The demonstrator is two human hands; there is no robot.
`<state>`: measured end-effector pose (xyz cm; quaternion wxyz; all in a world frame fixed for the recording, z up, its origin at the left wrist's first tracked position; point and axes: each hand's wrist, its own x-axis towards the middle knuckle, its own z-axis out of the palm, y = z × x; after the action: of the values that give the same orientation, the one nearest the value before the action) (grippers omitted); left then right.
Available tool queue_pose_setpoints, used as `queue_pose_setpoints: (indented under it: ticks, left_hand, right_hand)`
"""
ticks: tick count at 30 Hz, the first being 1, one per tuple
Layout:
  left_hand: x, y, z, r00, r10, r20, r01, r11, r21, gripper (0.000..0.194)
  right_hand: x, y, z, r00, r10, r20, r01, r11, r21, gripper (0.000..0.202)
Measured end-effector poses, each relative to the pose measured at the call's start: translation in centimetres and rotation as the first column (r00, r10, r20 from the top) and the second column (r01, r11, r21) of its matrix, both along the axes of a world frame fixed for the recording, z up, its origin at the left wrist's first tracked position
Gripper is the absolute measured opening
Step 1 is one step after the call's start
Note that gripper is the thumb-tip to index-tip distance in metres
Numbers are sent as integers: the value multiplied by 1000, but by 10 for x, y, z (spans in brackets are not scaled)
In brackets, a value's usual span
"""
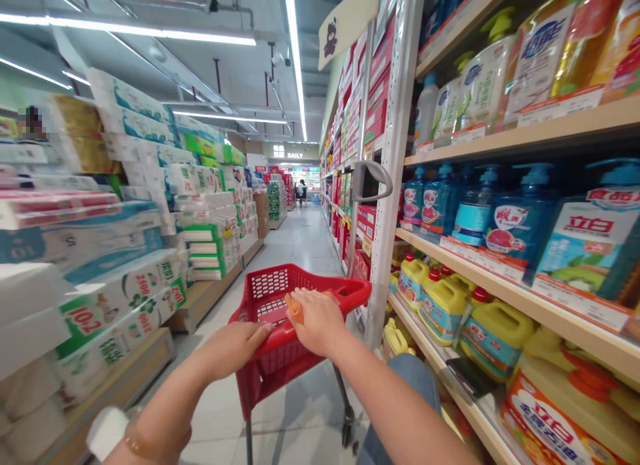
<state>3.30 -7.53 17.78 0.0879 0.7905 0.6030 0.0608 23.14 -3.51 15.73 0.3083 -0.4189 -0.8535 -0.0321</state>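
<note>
A red shopping cart (273, 305) with a perforated basket stands in front of me, its handle toward my body. My left hand (239, 348) rests on the near left rim, the thumb lying over the red edge and the other fingers mostly hidden. Farther right, my right hand (317, 318) is closed over the handle bar, with a small orange-brown object (295, 308) at its fingers, too unclear to name. The part of the basket that shows holds no goods.
Stacked tissue packs (125, 291) line the left side. On the right, shelves (500, 258) hold soap bottles and yellow jugs (445, 311). A tiled aisle (295, 238) runs ahead, with a distant person (301, 190) at its end.
</note>
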Motion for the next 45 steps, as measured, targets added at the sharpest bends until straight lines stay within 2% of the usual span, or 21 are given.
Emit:
queue_pose_setpoints:
  ticks: [3,6,9,12,14,16,18,20,23,26,28,30,33,36,38,40,43,45]
  left_hand:
    - [-8,2,-6,998,-9,62,5,998,66,60]
    - [3,3,-14,997,73,34,-78,986,145,60]
    - [21,2,-17,997,53,-54,-44,986,158,60]
    - [22,4,-17,996,-52,69,43,991,124,60]
    - [16,8,-20,967,-114,229,89,989,117,59]
    - [14,14,-28,937,-129,324,87,986,139,58]
    - [21,20,-39,937,-98,336,39,983,178,59]
    - [33,25,-50,950,-76,304,3,972,235,58]
    - [48,31,-60,971,-80,226,12,957,289,57]
    - [45,39,-67,966,-90,242,24,965,262,58]
    - [38,46,-73,953,-63,296,-18,965,263,59]
    - [34,54,-80,949,-24,316,-71,956,286,58]
    - [38,63,-88,977,-17,213,-49,953,300,55]
    - [42,68,-88,993,-25,112,-6,964,267,51]
    - [39,71,-86,994,-21,109,-7,969,245,51]
    - [31,74,-86,990,-24,136,-9,973,231,55]
    - [22,81,-92,975,-17,221,-35,972,231,58]
    - [23,85,-99,969,22,245,-84,966,243,56]
  right_hand:
    - [15,10,4,989,-149,-1,149,987,-59,43]
    - [8,10,6,973,-231,4,231,969,-83,43]
    - [-9,-5,5,993,-116,6,116,992,-55,44]
    - [-9,-16,2,1000,19,7,-19,999,-40,43]
    - [2,-15,2,1000,17,-15,-17,999,-42,40]
    - [15,-8,1,997,-55,-50,52,997,-48,40]
    - [20,-2,2,987,-147,-71,143,988,-54,41]
    - [20,-2,2,981,-186,-63,183,982,-51,40]
    - [19,-12,3,996,-83,-19,82,995,-50,34]
    - [32,-20,5,999,28,22,-27,997,-77,33]
    - [43,-19,6,1000,-9,30,12,996,-92,33]
    - [49,-15,5,993,-117,24,119,988,-95,35]
    - [40,-16,1,970,-244,22,245,964,-99,37]
    - [26,-29,-3,983,-179,49,182,981,-64,41]
    - [25,-36,-3,992,-92,88,97,994,-45,46]
    - [32,-38,0,990,-82,114,89,994,-60,42]
    - [43,-32,5,972,-216,95,224,971,-84,32]
    - [41,-28,3,944,-324,65,329,941,-77,30]
